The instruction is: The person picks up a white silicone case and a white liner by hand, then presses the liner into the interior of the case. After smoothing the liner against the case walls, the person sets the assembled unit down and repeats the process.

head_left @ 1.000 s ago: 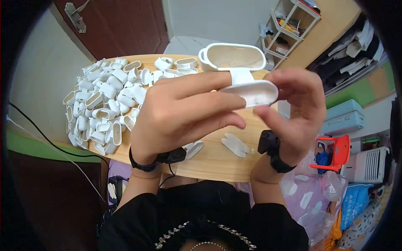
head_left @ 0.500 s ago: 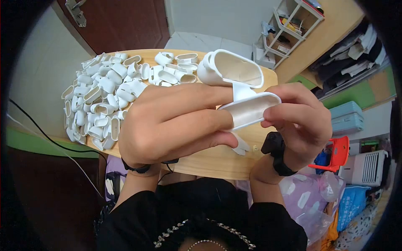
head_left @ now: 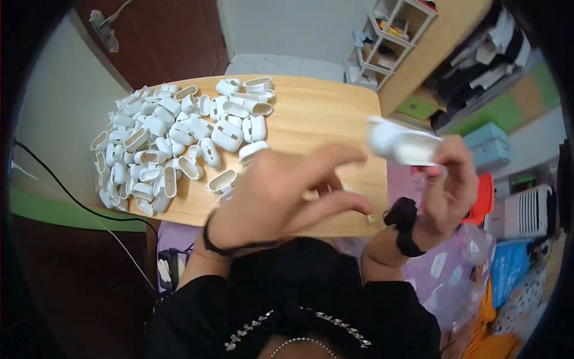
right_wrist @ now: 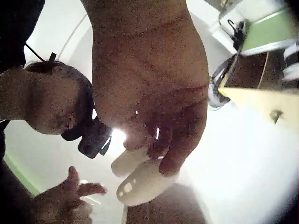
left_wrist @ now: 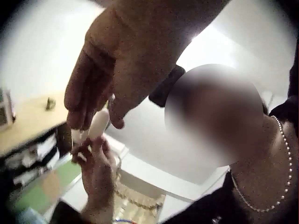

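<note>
Desk: pale wood (head_left: pixel 323 113), heap of white cases (head_left: pixel 149 134) on its left part.
Left hand (head_left: pixel 281 188): off the held case now; thumb and fingers apart, nothing seen gripped.
Right hand (head_left: pixel 449 188): pinches the case's end, alone.
Held case (head_left: pixel 412 148): blurred, shifted right, raised near desk's right edge.
Reading: two-handed handling seems paused or finished.

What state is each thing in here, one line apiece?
White case: open, held up in the air, blurred in the head view
Left hand: thumb and fingers apart, no grip visible
Right hand: pinching the white case
Heaped cases: jumbled, many open
Table: partly covered
Shelf rack: upright, loaded
</note>
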Demonstrator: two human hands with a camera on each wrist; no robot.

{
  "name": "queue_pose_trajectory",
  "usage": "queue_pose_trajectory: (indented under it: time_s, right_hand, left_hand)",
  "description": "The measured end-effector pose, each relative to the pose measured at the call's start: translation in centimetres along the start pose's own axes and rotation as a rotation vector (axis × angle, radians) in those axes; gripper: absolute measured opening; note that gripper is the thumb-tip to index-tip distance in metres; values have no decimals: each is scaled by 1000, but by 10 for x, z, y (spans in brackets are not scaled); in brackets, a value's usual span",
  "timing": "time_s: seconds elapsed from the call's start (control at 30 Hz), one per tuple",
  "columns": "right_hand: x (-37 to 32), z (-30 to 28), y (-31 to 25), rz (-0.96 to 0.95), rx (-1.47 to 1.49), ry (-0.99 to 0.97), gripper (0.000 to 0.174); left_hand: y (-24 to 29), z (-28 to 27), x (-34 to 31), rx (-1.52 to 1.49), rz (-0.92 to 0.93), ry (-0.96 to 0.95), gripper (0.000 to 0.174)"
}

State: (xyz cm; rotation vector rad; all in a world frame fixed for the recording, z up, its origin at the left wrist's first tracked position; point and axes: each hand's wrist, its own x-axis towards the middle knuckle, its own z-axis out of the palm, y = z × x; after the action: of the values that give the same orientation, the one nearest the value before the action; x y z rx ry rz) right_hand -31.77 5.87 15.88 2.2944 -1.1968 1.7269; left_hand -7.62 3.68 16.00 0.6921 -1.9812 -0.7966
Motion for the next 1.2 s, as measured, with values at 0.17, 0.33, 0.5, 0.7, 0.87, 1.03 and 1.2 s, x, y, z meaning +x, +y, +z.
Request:
queue_pose_trajectory:
  time_s: [0.17, 0.33, 0.5, 0.7, 0.87, 1.03, 1.2]
  right_hand:
    - [-60, -50, -57, 122, -198, 406, 30]
    - [-62, -90, -98, -3, 263, 473, 38]
    - [-14, -157, -102, -41, -312, 440, 26]
    - [-66, -161, -33, 624, -602, 160, 24]
    - [-182, -80, 61, 1446, -477, -530, 21]
    - [-167, 4, 62, 688, -545, -207, 20]
    - [-113, 77, 48, 545, -155, -456, 23]
  left_hand:
    - [-17, 132, -65, -365, 142, -415, 63]
    - [-39, 227, -133, -785, -17, -784, 59]
    - [-57, 217, -164, -479, -18, -746, 29]
    - [-40, 91, -198, 134, -88, -681, 34]
    - [-37, -13, -236, 322, -741, -698, 28]
    - [-57, -23, -256, 103, -419, -496, 23]
    - [-81, 18, -178, 572, -383, 233, 33]
